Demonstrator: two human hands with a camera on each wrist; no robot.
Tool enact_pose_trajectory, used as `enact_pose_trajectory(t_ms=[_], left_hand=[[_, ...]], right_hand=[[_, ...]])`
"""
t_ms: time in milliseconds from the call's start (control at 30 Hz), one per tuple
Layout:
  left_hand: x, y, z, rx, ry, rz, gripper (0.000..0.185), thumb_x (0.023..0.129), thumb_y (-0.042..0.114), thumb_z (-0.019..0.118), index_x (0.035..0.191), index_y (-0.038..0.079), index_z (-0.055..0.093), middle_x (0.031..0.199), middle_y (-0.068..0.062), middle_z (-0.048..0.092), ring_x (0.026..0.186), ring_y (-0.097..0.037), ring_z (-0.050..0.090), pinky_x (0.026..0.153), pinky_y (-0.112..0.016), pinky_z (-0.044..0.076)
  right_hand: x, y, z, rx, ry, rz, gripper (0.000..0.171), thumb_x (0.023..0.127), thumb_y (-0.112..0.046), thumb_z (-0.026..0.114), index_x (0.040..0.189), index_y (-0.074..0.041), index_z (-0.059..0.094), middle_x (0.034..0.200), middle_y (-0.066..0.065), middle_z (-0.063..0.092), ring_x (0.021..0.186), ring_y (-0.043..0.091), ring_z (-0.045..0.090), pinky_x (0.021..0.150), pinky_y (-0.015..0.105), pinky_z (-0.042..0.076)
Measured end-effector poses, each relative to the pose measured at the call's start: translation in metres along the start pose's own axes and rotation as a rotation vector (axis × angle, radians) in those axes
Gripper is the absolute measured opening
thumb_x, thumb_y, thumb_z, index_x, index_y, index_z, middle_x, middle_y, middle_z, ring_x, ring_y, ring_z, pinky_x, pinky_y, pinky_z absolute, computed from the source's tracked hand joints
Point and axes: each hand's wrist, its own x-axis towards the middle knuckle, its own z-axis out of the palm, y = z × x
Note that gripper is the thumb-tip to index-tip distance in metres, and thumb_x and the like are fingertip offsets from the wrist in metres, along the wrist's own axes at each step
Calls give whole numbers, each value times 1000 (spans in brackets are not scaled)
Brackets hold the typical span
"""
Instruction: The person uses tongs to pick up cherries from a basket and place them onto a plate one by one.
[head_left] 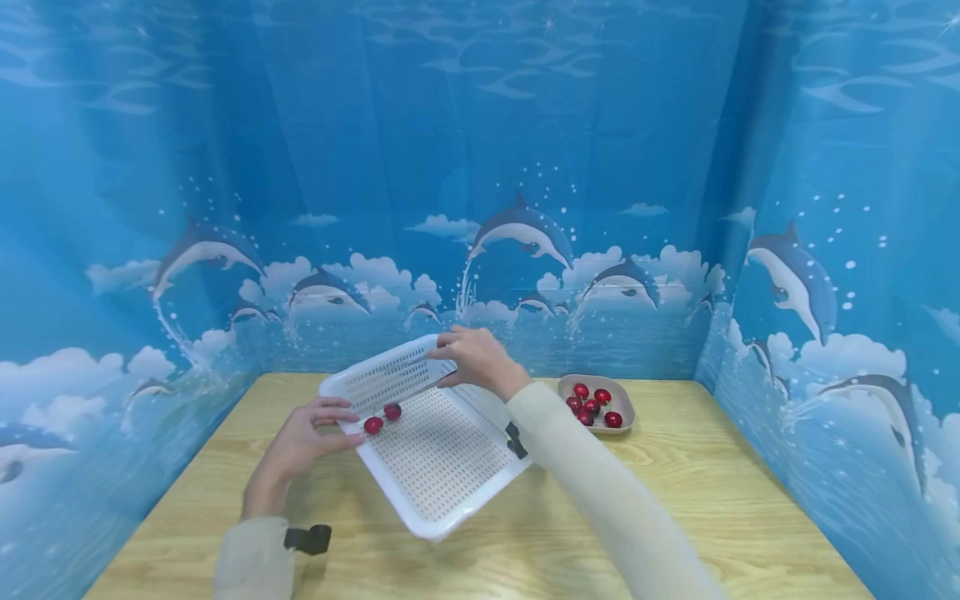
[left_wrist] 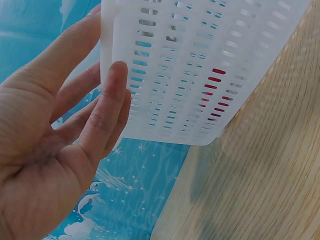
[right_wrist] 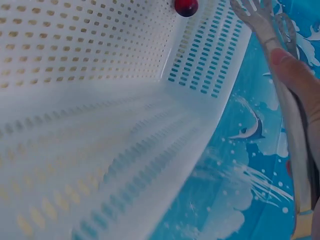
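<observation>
A white perforated plastic basket [head_left: 450,450] is tilted above the table, its near corner toward me. My left hand [head_left: 303,437] grips its left rim between thumb and fingers; in the left wrist view the fingers lie along the outer wall. Two dark red cherries [head_left: 373,425] rest in the left corner, showing red through the slots from outside. My right hand [head_left: 480,360] is over the basket's far corner, holding metal tongs [right_wrist: 287,95] with fork-like tips. In the right wrist view the tips are beside the far wall, and one cherry [right_wrist: 186,6] is on the basket floor.
A small beige dish [head_left: 628,417] with several cherries [head_left: 591,406] stands on the wooden table [head_left: 720,500], right of the basket and beyond my right forearm. Blue dolphin-print curtains [head_left: 630,125] enclose the table at the back and both sides.
</observation>
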Motion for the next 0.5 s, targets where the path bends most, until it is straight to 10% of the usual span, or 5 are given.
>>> enact_pose_trajectory(t_ms=[500], left_hand=[[-2, 2, 0, -11, -15, -27, 58, 84, 33, 86, 128, 0, 69, 156, -21, 47, 135, -46, 54, 109, -57, 53]], right_hand=[[11, -17, 27, 5, -112, 62, 49, 81, -49, 85, 125, -29, 75, 114, -6, 74, 101, 12, 68, 78, 25, 60]])
